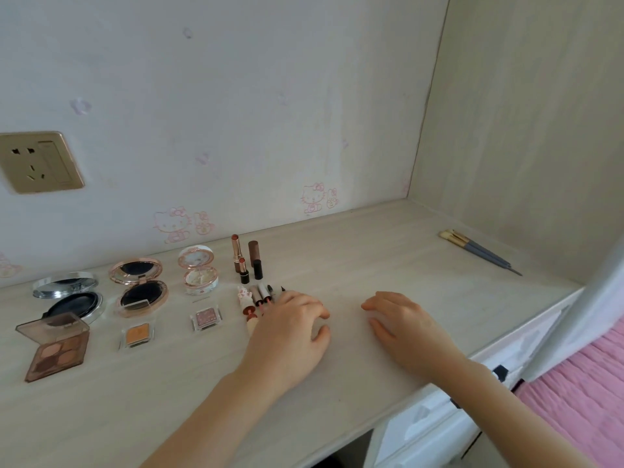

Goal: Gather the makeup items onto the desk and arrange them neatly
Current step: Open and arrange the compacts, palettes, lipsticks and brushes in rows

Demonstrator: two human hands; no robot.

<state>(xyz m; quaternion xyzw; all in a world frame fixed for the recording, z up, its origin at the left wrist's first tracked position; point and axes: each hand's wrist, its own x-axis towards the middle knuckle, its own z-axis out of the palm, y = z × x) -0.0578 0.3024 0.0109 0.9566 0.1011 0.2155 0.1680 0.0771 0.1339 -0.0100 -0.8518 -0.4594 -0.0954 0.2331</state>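
While the left hand [287,329] and right hand [401,324] rest relaxed, gripping nothing, on the tabletop [371,251], three open compacts [138,285] sit left of them, two brushes [479,251] far right.

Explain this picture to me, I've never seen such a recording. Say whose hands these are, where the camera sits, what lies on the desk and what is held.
No machine here: a person works bare-handed, and one camera on their head looks down. On the desk lie three open compacts, an eyeshadow palette, two small eyeshadow pans, standing lipsticks, lying lip tubes, and two brushes far right. The left hand lies over the tubes; whether it pinches one is hidden. The right hand rests flat, holding nothing.
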